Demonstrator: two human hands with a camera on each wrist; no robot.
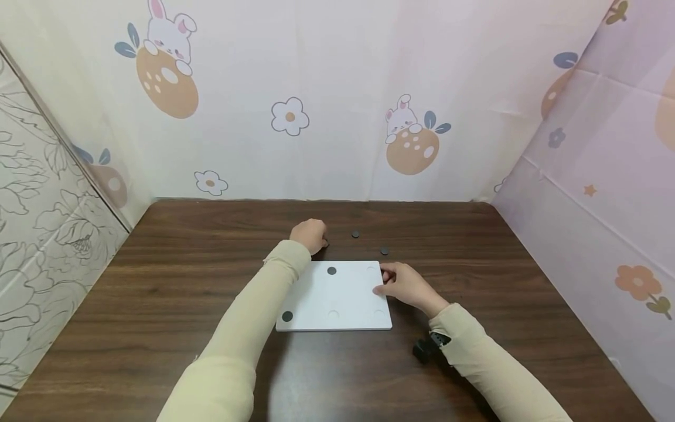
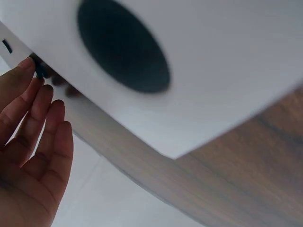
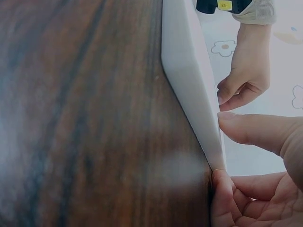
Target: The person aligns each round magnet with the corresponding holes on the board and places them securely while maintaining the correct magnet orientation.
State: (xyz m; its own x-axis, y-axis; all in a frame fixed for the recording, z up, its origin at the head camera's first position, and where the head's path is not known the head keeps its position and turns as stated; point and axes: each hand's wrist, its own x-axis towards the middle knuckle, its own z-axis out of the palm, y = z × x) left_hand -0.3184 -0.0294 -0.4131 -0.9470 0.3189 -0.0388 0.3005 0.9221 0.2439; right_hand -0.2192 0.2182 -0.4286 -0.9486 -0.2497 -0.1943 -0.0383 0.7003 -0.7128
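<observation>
the left hand (image 1: 308, 235) pinches a small dark disc (image 2: 39, 72) just past the far edge of the white board (image 1: 343, 295), which lies on the wooden table (image 1: 184, 264); the right hand (image 1: 408, 285) grips the board's right edge, thumb on top. the disc should be light, stiff and easily fumbled (it looks thin), so its rim seems the best hold; the board, probably rigid, could slide unless steadied by its side
</observation>
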